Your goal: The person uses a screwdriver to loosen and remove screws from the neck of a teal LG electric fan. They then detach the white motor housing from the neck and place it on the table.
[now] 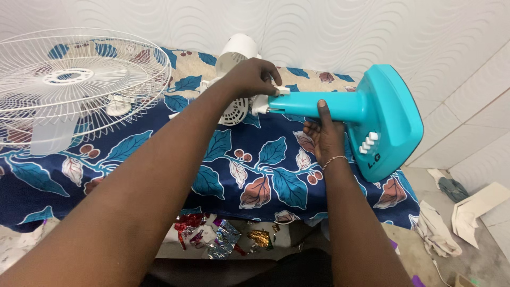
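Observation:
A turquoise fan stand (pixel 372 114) lies on its side on a bed covered by a blue leaf-patterned sheet (pixel 255 170). My right hand (pixel 325 135) grips its neck from below, thumb on top. My left hand (pixel 254 77) closes on the white joint piece at the neck's end, where the white motor housing (pixel 236 58) meets the stand. White buttons show on the stand's base.
A white wire fan guard (pixel 74 79) with a translucent blade lies at the left on the bed. Shiny foil scraps (pixel 215 236) lie on the floor below the bed's edge. Crumpled cloth and paper (pixel 457 212) sit at the right by the tiled wall.

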